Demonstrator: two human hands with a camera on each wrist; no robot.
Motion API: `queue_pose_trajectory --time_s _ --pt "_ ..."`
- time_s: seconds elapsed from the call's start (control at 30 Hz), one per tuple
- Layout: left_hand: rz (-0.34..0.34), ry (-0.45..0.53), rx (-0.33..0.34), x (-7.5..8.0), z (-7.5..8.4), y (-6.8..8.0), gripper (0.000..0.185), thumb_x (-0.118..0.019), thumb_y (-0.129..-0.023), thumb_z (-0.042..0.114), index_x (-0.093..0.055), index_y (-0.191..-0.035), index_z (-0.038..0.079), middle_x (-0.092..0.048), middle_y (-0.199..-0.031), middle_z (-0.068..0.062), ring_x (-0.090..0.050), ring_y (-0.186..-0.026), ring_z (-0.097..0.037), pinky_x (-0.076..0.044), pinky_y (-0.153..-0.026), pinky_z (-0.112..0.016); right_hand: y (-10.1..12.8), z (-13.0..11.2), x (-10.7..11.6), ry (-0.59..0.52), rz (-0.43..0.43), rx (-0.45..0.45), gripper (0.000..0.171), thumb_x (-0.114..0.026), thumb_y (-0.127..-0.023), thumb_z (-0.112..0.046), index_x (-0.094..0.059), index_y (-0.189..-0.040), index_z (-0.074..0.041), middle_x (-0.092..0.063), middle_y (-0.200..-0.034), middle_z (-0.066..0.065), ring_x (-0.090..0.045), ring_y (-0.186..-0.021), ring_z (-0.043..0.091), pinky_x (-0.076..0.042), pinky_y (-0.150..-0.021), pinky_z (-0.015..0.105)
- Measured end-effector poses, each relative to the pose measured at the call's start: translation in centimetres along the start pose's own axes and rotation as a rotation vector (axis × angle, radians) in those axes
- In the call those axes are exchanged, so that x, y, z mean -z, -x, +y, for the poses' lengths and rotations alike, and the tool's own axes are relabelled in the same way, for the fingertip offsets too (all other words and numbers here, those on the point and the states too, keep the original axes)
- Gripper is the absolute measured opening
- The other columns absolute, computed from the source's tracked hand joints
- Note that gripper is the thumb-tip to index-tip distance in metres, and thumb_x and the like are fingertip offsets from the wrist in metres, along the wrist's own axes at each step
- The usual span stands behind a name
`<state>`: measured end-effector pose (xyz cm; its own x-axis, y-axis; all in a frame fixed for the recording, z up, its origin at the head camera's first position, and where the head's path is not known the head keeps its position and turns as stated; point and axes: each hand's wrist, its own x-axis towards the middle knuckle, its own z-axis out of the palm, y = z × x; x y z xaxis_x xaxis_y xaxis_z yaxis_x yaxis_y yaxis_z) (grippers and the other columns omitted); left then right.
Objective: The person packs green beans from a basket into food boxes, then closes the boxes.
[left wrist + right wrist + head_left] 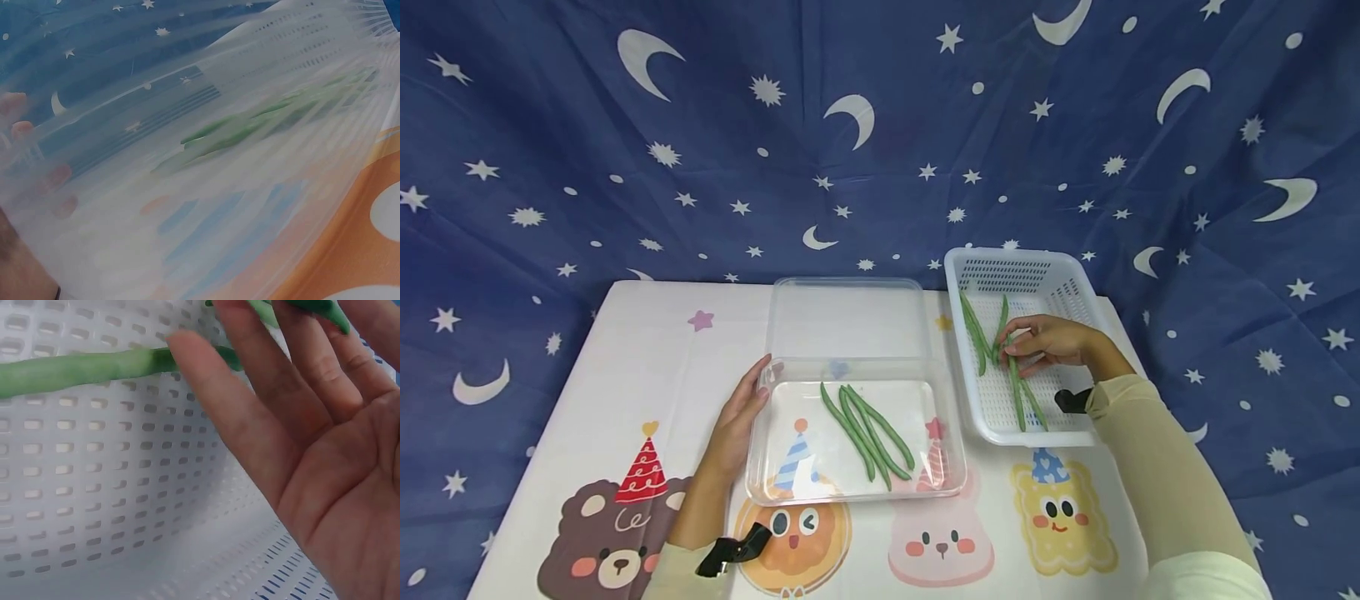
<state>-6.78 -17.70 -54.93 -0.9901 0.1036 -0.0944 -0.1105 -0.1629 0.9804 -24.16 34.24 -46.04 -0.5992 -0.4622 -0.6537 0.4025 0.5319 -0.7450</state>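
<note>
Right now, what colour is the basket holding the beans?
White, with a perforated wall: the basket shows best in the head view.

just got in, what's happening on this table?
A person is working with green beans. The left hand rests open against the side of the clear plastic container, which holds a few beans. The right hand is inside the white perforated basket, fingers on one of the beans there; a firm grip isn't evident.

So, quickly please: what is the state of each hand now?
Left hand: open, fingers resting against the side of the clear container.
Right hand: open, straight fingers touching green beans in the white basket.
</note>
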Motion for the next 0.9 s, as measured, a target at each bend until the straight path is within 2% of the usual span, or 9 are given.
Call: queue_pose_trajectory --time_s 0.13,0.4,0.63,0.8,0.9 --pt "0.001 0.001 0.002 0.1 0.1 0.0 0.055 -0.042 -0.110 0.030 -0.028 -0.162 0.026 -0.020 -0.171 -0.006 -0.014 -0.158 -0.028 -0.013 -0.125 -0.060 -0.1 -0.4 -0.6 -0.002 -0.057 -0.042 0.052 -0.067 -0.099 -0.008 -0.041 -0.142 0.007 -0.069 -0.121 0.028 -0.069 -0.112 0.035 -0.056 -0.094 0.058" --pt "-0.008 -0.005 -0.006 0.0 0.2 -0.1 0.055 -0.041 -0.110 0.030 -0.027 -0.163 0.026 -0.019 -0.171 -0.005 -0.010 -0.159 -0.030 -0.011 -0.125 -0.061 0.3 -0.8 -1.0 0.049 -0.151 -0.097 0.042 -0.060 -0.101 -0.005 -0.044 -0.135 0.013 -0.071 -0.115 0.027 -0.071 -0.102 0.031 -0.057 -0.091 0.058" --pt "-0.010 -0.008 -0.007 0.1 -0.1 0.0 0.054 -0.041 -0.110 0.030 -0.027 -0.162 0.027 -0.020 -0.171 -0.004 -0.011 -0.159 -0.029 -0.014 -0.125 -0.060 1.1 -1.9 -1.7 0.087 -0.106 -0.032 0.042 -0.056 -0.104 -0.007 -0.039 -0.140 0.009 -0.066 -0.124 0.029 -0.068 -0.109 0.039 -0.058 -0.090 0.057" --pt "-0.001 -0.021 -0.006 0.2 0.0 0.0 0.054 -0.041 -0.110 0.030 -0.028 -0.162 0.027 -0.019 -0.171 -0.004 -0.011 -0.159 -0.029 -0.013 -0.125 -0.060 1.9 -3.3 -2.5 0.115 -0.046 0.050 0.051 -0.060 -0.103 -0.010 -0.035 -0.147 -0.005 -0.065 -0.129 0.029 -0.067 -0.111 0.045 -0.057 -0.090 0.061" --pt "0.000 -0.018 -0.009 0.1 0.0 0.0 0.054 -0.041 -0.110 0.029 -0.028 -0.162 0.027 -0.021 -0.171 -0.003 -0.013 -0.159 -0.029 -0.013 -0.125 -0.060 2.4 -3.9 -3.0 0.116 0.000 0.108 0.053 -0.061 -0.103 -0.010 -0.033 -0.147 -0.014 -0.064 -0.131 0.030 -0.068 -0.109 0.045 -0.058 -0.087 0.058"
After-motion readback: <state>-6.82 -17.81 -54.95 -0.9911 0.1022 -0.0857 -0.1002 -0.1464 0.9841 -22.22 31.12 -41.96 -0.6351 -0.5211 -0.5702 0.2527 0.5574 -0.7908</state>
